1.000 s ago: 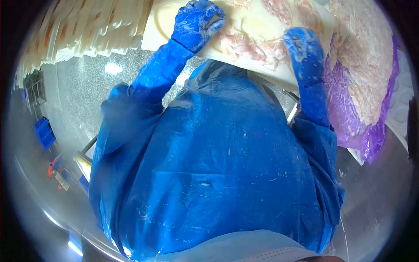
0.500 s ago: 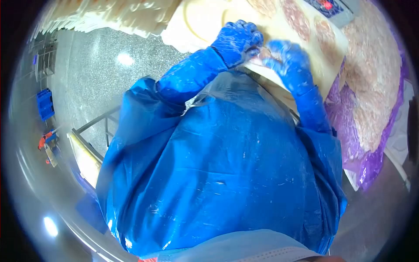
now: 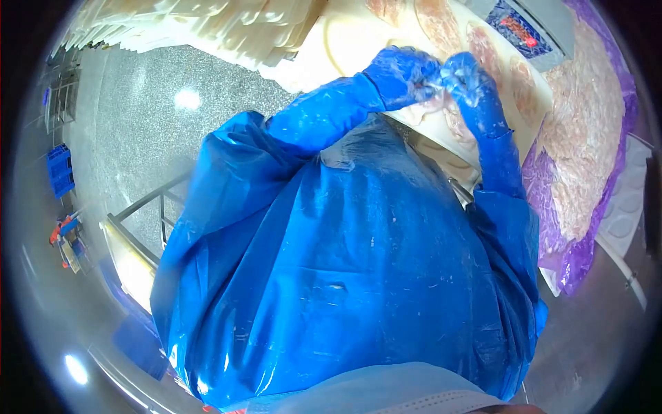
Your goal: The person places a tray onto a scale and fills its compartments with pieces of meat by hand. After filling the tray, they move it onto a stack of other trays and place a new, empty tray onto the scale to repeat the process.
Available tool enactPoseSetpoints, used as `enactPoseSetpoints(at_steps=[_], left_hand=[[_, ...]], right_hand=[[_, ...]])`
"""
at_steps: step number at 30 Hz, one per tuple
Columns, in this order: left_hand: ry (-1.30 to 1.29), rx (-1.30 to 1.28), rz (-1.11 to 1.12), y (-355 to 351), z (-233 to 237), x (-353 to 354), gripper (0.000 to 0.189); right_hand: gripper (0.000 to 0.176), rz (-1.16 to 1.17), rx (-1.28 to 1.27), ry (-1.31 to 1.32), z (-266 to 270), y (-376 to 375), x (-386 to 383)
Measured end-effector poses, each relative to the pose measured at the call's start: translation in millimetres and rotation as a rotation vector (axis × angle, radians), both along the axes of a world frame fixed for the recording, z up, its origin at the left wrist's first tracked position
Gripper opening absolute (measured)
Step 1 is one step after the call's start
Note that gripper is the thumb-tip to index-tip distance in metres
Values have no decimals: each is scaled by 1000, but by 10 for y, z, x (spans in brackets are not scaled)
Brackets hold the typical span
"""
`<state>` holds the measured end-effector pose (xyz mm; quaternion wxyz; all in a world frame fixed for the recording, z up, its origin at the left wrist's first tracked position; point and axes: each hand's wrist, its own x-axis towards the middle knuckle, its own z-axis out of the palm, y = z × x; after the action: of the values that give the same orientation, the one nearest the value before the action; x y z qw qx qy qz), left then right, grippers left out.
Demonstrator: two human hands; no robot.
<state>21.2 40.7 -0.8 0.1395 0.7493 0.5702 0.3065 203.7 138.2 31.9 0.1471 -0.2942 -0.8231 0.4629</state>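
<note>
left hand, right hand pinching raw meat by near edge of white tray; floor showing left.

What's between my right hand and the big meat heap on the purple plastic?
In the head view, a meat piece on the white board lies between your right hand and the heap.

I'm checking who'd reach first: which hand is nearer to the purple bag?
The right. The right hand is over the white board, left of the purple bag and apart from it; the left hand is farther left.
</note>
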Motion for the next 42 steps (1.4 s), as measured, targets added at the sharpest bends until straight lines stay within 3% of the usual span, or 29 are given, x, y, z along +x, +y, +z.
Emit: enactPoseSetpoints(at_steps=[2,3,4,6,7,8,10,12,14,15,16,18,19,20,22,23,24,26,27,28,30,31,34,36,37,40,41,42], left_hand=[[-319,-282,89,-35,167,-148,32],[-704,-300,-3,-2,-82,-274,23],[-813,-217,-26,-15,-62,-328,14],[-875,-286,30,-86,-38,-589,12],[-941,-294,58,-122,1,-658,10],[-944,-294,67,-161,38,-689,10],[-1006,-261,220,-258,167,-714,11],[-855,-233,272,-375,227,-790,13],[-1020,-300,383,-539,203,-874,12],[-1045,-355,440,-645,209,-897,12],[-1044,-359,440,-709,156,-961,12],[-138,32,452,-742,68,-1102,22],[39,139,407,-668,33,-1154,31],[31,133,411,-590,-19,-1178,31],[145,164,129,-318,-188,-1260,34],[147,26,98,-145,-643,-1310,33],[144,26,99,-221,-622,-1355,33],[393,160,135,-431,-465,-1486,26],[195,16,201,-481,-424,-1458,25],[194,14,197,-508,-388,-1439,25],[503,129,180,-512,-318,-1390,36],[501,140,175,-504,-306,-1324,36],[336,60,231,-597,-336,-1042,50],[273,20,249,-638,-264,-995,54],[289,6,252,-618,-233,-991,54],[180,43,255,-288,-189,-1090,54],[62,99,242,-77,-212,-1120,55],[-59,151,229,119,-283,-1126,57]], right_hand=[[18,-105,-191,190,120,-65,-206],[27,35,-273,363,-166,82,-241],[27,30,-278,357,-128,37,-253],[33,13,-517,139,34,-107,-392],[39,-56,-443,85,1,-169,-432],[39,-49,-447,80,-50,-196,-500],[39,-262,-537,155,-142,-197,-650],[38,-124,-677,286,-113,-48,-776],[37,-143,-436,301,-174,105,-928],[30,-60,-412,533,-410,265,-975],[30,-62,-414,533,-441,300,-960],[28,-113,315,285,-495,353,-971],[30,-205,-73,391,-633,216,-970],[30,-202,-78,381,-543,22,-1026],[36,5,443,-30,-290,-356,-1129],[39,127,677,-65,-557,-478,-1029],[42,251,910,-98,-819,-593,-926],[47,356,880,-145,-552,-695,-774],[46,354,796,-145,-498,-757,-720],[45,348,716,-143,-459,-776,-695],[41,323,729,-126,-419,-800,-735],[40,327,750,-84,-427,-792,-748],[33,323,668,60,-419,-565,-793],[23,213,246,-178,-152,-186,-942],[23,215,247,-182,-257,30,-968],[13,-2,298,275,-739,1026,-1225],[13,-2,296,273,-996,1228,-1307],[13,183,-541,627,-1325,1349,-1359]])
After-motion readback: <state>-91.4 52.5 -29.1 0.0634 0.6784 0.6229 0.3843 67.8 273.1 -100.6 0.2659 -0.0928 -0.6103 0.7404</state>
